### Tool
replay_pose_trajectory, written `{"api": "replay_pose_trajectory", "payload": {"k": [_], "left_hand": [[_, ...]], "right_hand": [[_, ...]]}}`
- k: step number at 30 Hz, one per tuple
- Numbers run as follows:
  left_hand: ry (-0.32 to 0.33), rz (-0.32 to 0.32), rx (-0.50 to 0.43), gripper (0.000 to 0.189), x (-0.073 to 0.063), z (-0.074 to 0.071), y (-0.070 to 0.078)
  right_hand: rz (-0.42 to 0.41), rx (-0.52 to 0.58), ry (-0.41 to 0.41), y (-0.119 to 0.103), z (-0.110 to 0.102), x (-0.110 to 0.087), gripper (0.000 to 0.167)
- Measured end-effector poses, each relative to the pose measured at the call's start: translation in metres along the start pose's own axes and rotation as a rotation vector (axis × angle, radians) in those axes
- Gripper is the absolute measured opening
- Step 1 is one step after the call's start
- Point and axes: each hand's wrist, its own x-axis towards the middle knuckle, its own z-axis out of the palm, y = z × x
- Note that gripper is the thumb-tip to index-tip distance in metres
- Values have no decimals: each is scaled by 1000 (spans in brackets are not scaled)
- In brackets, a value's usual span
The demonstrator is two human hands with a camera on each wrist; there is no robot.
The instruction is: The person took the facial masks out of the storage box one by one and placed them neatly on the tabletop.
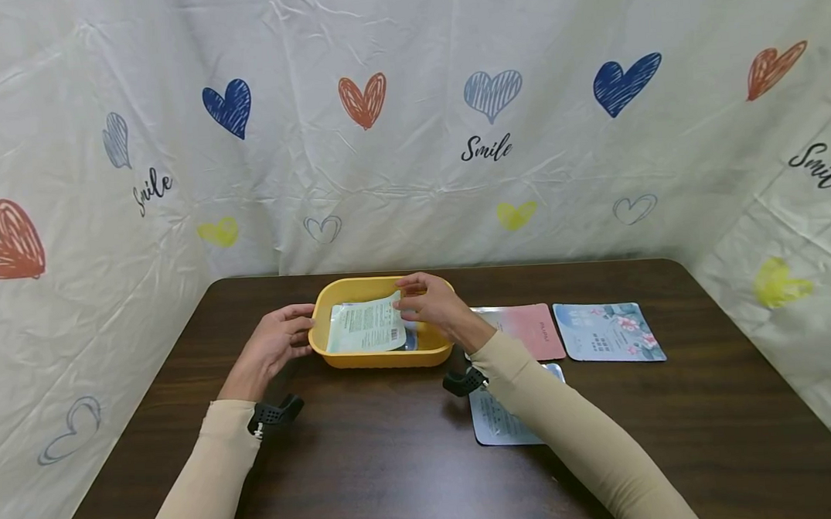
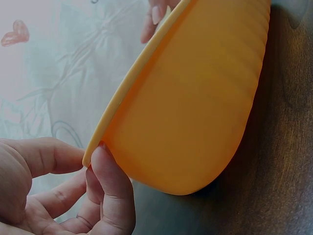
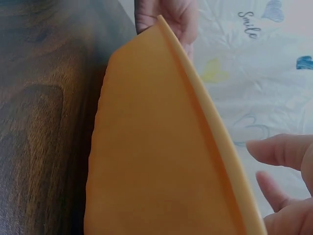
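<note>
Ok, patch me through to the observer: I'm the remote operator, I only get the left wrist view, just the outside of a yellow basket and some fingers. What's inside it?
Observer: A pale green packet with printed text lies in the yellow basket.

Operator: Is anything above that?

Observer: Yes, the head view shows the right hand over the basket's right part.

Operator: And past the basket, off to the right?

Observer: A pink packet lies there, with a blue flowered packet farther right.

Pale green printed packet inside yellow basin
</note>
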Motion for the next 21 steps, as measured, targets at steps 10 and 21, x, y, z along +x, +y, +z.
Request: {"api": "replay_pose_trajectory", "payload": {"k": [10, 21], "left_hand": [[-9, 5, 0, 44, 0, 0, -1], [-12, 2, -2, 45, -2, 0, 1]], "right_hand": [[94, -11, 21, -3, 4, 0, 69], [84, -18, -147, -3, 4, -4, 46]]}}
